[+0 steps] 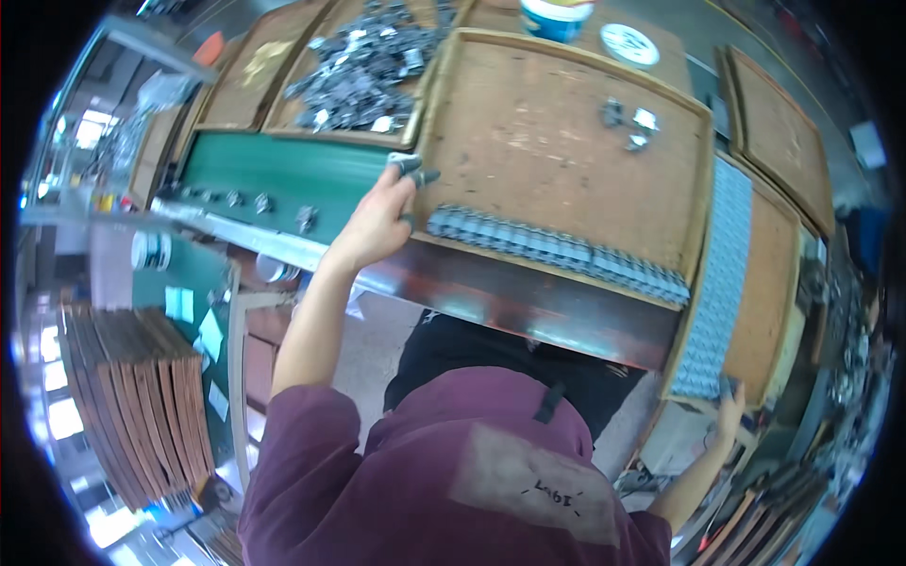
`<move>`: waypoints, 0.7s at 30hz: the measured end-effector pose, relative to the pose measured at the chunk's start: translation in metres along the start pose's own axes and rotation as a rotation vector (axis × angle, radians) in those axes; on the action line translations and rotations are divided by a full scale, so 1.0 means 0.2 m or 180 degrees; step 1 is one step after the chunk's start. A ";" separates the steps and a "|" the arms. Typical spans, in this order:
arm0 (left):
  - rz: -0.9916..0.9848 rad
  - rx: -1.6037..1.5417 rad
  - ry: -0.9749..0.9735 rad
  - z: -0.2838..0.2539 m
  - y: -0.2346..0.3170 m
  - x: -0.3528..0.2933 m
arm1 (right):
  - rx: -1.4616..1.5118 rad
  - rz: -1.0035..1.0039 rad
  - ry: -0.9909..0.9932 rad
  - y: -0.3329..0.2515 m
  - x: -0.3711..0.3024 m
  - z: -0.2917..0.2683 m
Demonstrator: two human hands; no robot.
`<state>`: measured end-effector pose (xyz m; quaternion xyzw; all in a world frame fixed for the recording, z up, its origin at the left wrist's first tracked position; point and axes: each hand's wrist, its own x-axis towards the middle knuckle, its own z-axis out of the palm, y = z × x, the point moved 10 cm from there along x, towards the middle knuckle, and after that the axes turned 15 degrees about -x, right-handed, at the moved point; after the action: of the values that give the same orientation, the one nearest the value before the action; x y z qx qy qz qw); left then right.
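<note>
My left hand [377, 219] reaches over the left rim of a wooden tray [557, 123], beside the green work surface [293, 165]. Its fingers are stretched out and apart, with grey covers on the tips; I make out nothing held. Inside that tray, a row of small grey metal parts [557, 250] lines the near edge, and a few loose metal parts [637, 141] lie at the far right. My right hand [729, 412] is at the near end of a second wooden tray [764, 302], next to tightly packed rows of metal parts [714, 283]. Its fingers are too small to read.
A heap of loose metal parts [368, 71] fills a tray at the back left. Several single parts [307, 218] stand along the green surface. A blue-and-white bucket [555, 19] and a white lid [629, 45] are behind the middle tray. Stacked wooden boards [137, 406] stand at left.
</note>
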<state>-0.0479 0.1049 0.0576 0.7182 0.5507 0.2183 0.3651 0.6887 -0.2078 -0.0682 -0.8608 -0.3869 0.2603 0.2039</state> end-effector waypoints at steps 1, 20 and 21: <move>0.0109 0.0087 0.0492 -0.10 -0.06 -0.04 | 0.0140 0.0086 -0.0011 -0.01 0.02 0.00; -0.0815 -0.3455 0.1586 -0.16 -0.50 -0.29 | 0.2186 -0.0619 -0.0129 -1.42 -0.25 0.50; -0.0676 -0.3788 0.1391 -0.07 -0.34 -0.25 | 0.2132 -0.0734 -0.0366 -1.52 -0.27 0.55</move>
<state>-0.1150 0.0688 0.0192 0.2732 0.4652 0.5905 0.6002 0.4202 -0.0457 0.0296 -0.6808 -0.3856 0.3960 0.4806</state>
